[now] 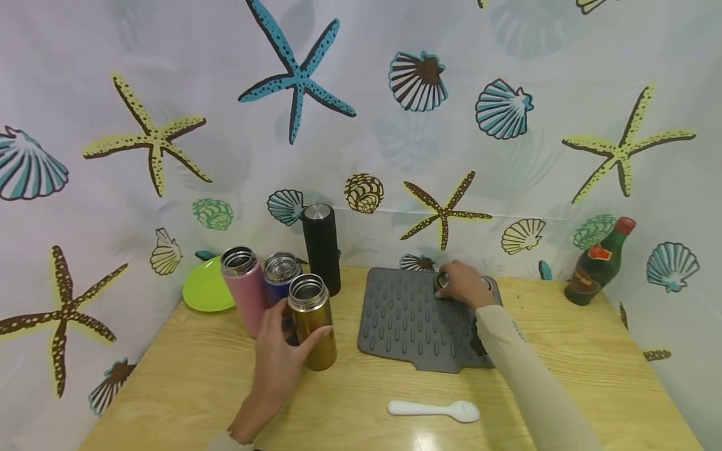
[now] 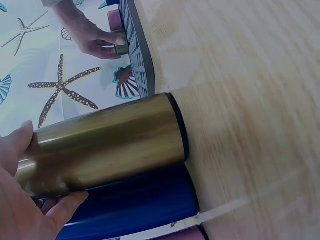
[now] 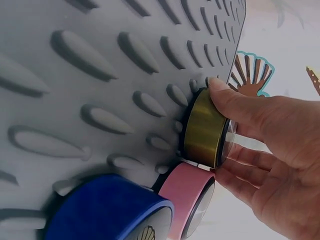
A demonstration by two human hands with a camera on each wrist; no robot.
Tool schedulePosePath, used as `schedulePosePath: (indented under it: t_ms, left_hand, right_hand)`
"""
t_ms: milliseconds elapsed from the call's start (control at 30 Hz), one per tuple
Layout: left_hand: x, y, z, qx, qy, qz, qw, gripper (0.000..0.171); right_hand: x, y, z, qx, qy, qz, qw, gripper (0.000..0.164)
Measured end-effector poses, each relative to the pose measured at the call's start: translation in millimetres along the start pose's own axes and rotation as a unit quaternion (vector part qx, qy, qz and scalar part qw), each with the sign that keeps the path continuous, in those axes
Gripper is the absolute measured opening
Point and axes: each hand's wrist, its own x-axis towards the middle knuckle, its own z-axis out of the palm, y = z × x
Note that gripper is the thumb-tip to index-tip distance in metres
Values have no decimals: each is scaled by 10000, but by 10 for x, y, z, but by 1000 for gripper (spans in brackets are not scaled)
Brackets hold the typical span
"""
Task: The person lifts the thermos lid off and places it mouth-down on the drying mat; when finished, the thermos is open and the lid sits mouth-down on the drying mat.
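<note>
My left hand (image 1: 277,360) grips an uncapped gold thermos bottle (image 1: 319,332), thumb on one side and fingers on the other. The bottle stands upright on the table. Right behind it are a blue bottle (image 1: 276,285) and a pink bottle (image 1: 246,294), both with open mouths. At the back of a grey ridged drying mat (image 1: 395,313), my right hand (image 1: 464,285) holds a gold lid (image 3: 202,127) by its rim. In the right wrist view, a pink lid (image 3: 181,192) and a blue lid (image 3: 105,210) sit beside it on the mat.
A capped black bottle (image 1: 321,250) stands behind the open ones, and a lime green plate (image 1: 205,288) lies at back left. A white spoon (image 1: 431,409) lies in front of the mat. At far right stands a dark glass bottle with a red cap (image 1: 600,263).
</note>
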Motion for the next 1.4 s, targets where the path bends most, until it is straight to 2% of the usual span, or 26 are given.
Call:
schedulePosePath:
  t_ms: [233,367,433,500,600,700,767,833,1067,1400]
  left_hand:
    - [16,66,-83,-38,-162,-164,9997,90]
    - [-9,167,-159,-97,-14,-115,9999,89]
    - [-14,220,-208,-56,236,132,9996,87]
    - [2,263,-271,-61,594,530,9968,81]
    - [91,315,-371,-263,1136,1333,9842,71]
    - [216,365,-460,-440,1312,2025,9695,60]
    - [301,408,-507,-463,1221,2265,9652,57]
    - [389,451,-543,-394,1083,2347,9652,56]
    - [753,586,-612,-248,531,2153,9748,53]
    - [1391,689,-631,-250,56,2210,9749,44]
  right_hand:
    - [17,-27,-16,-77,9,-41,10000,59]
    - [23,-40,-26,-126,25,-51,9999,58]
    - [27,-44,-24,-108,42,-60,9999,58]
    - [32,-46,-20,-84,73,-90,9999,57]
    - [42,-46,-17,-53,110,-129,9998,56]
    - [40,-43,-21,-84,86,-131,9998,56]
    - [31,-38,-28,-108,67,-123,9998,56]
    - [14,-29,-36,-85,53,-90,9999,56]
    - [-36,0,-56,30,133,-93,9999,55]
    - [-14,-21,1,115,59,-56,9999,55]
